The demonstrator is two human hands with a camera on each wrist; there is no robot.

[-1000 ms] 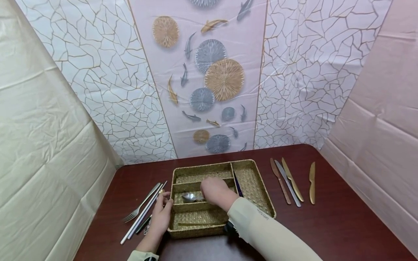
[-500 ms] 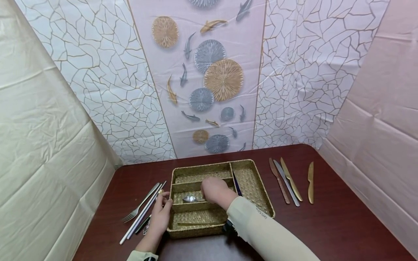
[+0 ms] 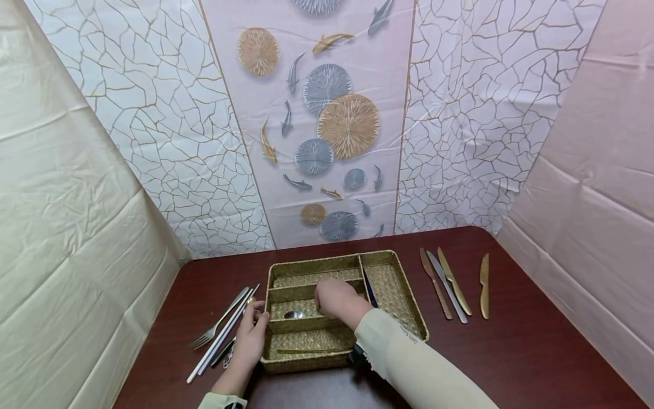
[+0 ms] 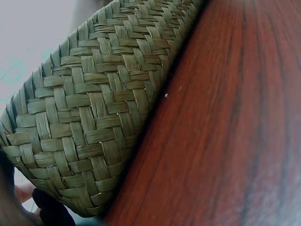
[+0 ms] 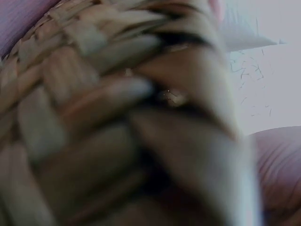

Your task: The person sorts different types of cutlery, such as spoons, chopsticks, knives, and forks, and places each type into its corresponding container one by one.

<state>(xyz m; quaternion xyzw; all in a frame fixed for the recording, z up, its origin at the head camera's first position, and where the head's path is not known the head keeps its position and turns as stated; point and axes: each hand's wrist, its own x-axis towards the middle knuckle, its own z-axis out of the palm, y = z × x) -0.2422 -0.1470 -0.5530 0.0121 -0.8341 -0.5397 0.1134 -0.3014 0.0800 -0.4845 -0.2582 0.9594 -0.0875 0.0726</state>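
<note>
A woven cutlery tray (image 3: 317, 325) with several compartments sits in the middle of the table in the head view. My left hand (image 3: 248, 335) holds its left rim; the tray's outer wall (image 4: 94, 103) fills much of the left wrist view. My right hand (image 3: 336, 298) reaches into the middle compartment with fingers curled down. From under it shows the shiny bowl of a metal spoon (image 3: 293, 314), whose handle is hidden by the hand. Blurred weave (image 5: 94, 117) covers most of the right wrist view, so the fingertips cannot be seen there.
Left of the tray lie a fork (image 3: 206, 336), chopsticks (image 3: 219, 343) and darker utensils, partly behind my left hand. Several knives (image 3: 443, 284) lie to the right, one gold knife (image 3: 484, 287) apart. A thin gold-coloured stick (image 3: 306, 351) rests in the tray's front compartment.
The spoon's bowl has tilted and sits slightly lower and to the left, with its neck no longer showing. Both hands stay in nearly the same place.
</note>
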